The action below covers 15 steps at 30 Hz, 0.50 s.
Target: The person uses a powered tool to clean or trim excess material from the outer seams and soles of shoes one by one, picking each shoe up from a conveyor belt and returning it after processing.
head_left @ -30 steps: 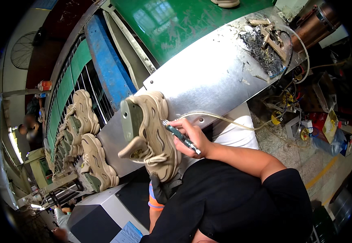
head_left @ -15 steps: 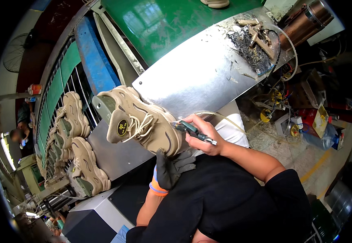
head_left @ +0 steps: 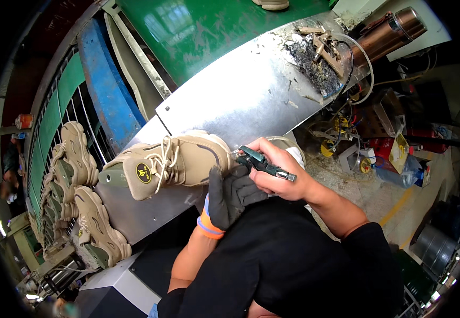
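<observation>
The left hand [head_left: 230, 196], in a dark glove with an orange cuff, is closed around the heel end of a tan shoe [head_left: 171, 161], holding it on its side above the edge of a metal table [head_left: 240, 95]. The shoe's tongue and pale laces face the camera, its toe points to the person's left, and a round dark badge with a yellow mark sits on the tongue. The right hand [head_left: 277, 172], bare, is wrapped around a small dark-green tool [head_left: 262, 163] with a metal fitting at its rear end; the tool's tip meets the shoe near the heel, just beside the gloved fingers. A pale hose [head_left: 280, 140] curves behind the right hand; where it joins the tool is hidden. At the far end of the table lies a heap of dark scraps [head_left: 312, 58] with a few wooden pieces on top, and a copper-coloured cylinder [head_left: 389, 32] lies just past it. Beyond the table runs a green belt [head_left: 198, 32]. To the left, more tan shoes [head_left: 76, 175] sit in rows on a wire rack [head_left: 89, 116], well apart from the hands.
</observation>
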Each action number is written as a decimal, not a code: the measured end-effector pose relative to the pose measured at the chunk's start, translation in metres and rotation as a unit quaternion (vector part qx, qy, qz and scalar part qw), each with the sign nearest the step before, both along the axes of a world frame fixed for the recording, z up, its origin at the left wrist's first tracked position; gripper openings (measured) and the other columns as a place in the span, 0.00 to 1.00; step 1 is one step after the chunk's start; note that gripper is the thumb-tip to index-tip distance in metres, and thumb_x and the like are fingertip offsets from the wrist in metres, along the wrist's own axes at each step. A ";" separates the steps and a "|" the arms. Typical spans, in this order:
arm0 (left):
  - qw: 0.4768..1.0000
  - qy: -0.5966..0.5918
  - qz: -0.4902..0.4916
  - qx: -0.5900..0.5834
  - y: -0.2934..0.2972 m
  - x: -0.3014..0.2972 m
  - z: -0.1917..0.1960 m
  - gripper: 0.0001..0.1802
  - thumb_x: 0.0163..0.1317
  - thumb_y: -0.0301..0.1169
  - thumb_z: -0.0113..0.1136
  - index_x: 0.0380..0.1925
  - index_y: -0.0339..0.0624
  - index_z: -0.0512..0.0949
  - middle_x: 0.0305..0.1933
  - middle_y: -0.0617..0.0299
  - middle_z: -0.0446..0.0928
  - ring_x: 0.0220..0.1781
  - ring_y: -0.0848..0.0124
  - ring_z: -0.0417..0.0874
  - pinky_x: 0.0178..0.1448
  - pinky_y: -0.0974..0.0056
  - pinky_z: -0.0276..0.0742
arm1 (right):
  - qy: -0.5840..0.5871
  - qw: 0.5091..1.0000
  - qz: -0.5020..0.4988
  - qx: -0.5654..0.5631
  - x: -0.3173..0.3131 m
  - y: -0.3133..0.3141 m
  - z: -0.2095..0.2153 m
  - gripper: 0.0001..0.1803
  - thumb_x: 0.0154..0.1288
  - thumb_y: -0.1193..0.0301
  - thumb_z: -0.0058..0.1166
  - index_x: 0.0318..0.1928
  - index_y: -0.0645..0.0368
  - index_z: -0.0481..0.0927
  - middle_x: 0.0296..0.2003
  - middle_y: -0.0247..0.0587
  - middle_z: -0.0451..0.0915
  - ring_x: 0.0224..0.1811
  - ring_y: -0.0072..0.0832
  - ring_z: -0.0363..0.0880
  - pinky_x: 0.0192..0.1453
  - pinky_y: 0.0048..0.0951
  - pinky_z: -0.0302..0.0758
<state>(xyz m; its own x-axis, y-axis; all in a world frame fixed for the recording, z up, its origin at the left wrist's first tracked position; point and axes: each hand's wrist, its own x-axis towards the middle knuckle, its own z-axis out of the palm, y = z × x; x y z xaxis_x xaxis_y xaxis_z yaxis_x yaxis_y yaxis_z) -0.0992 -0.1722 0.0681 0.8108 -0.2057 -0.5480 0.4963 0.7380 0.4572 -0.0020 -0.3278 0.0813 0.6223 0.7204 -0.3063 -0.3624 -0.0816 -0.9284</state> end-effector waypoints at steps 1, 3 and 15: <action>1.000 -0.004 0.012 -0.007 0.000 0.003 -0.003 0.47 0.67 0.68 0.35 0.65 0.35 0.62 0.60 0.49 0.73 0.60 0.60 0.77 0.63 0.54 0.75 | -0.015 1.000 -0.012 -0.014 -0.002 0.001 0.002 0.20 0.60 0.74 0.51 0.53 0.63 0.68 0.20 0.30 0.71 0.19 0.16 0.67 0.26 0.23 0.65; 0.999 -0.026 0.031 -0.023 0.001 0.009 -0.010 0.43 0.68 0.66 0.35 0.62 0.36 0.66 0.59 0.51 0.74 0.59 0.61 0.77 0.64 0.56 0.74 | -0.046 0.998 -0.039 -0.011 -0.008 0.004 -0.004 0.22 0.59 0.73 0.52 0.55 0.64 0.68 0.22 0.32 0.75 0.21 0.18 0.70 0.29 0.24 0.67; 0.956 -0.172 0.010 0.238 0.018 0.028 -0.049 0.36 0.71 0.60 0.35 0.49 0.35 0.75 0.45 0.58 0.78 0.46 0.70 0.78 0.51 0.66 0.74 | -0.219 0.974 -0.051 0.017 -0.018 0.020 -0.044 0.24 0.61 0.80 0.52 0.59 0.64 0.68 0.27 0.38 0.78 0.26 0.20 0.77 0.33 0.23 0.72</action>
